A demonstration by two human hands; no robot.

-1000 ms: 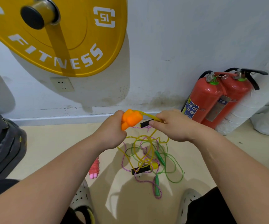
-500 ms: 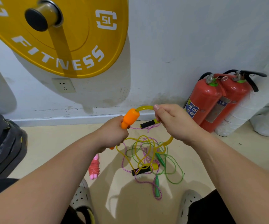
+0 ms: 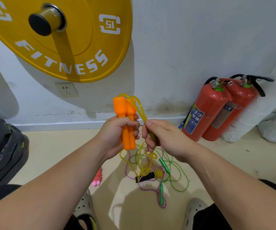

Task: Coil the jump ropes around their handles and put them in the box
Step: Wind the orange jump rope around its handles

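My left hand point(image 3: 115, 136) grips two orange handles point(image 3: 125, 123) held upright side by side. A yellow rope point(image 3: 138, 107) loops from their tops down into my right hand point(image 3: 163, 138), which pinches it close beside the handles. The rope's slack hangs to the floor. Below lies a tangle of a green rope point(image 3: 177, 176) with green handles, a purple rope point(image 3: 150, 190) and a black handle point(image 3: 145, 177). A coiled pink rope point(image 3: 98, 177) lies left of the tangle. No box is in view.
A yellow weight plate point(image 3: 77, 47) on a bar juts out at upper left. Two red fire extinguishers point(image 3: 216, 112) lean on the wall at right beside white bags point(image 3: 253, 120). Black plates point(image 3: 3, 151) sit at left. My grey clogs point(image 3: 193, 211) flank the tangle.
The handles have swung from pointing sideways to standing upright in my left hand. My right hand has come down from above the handles and closed in beside them on the yellow rope.
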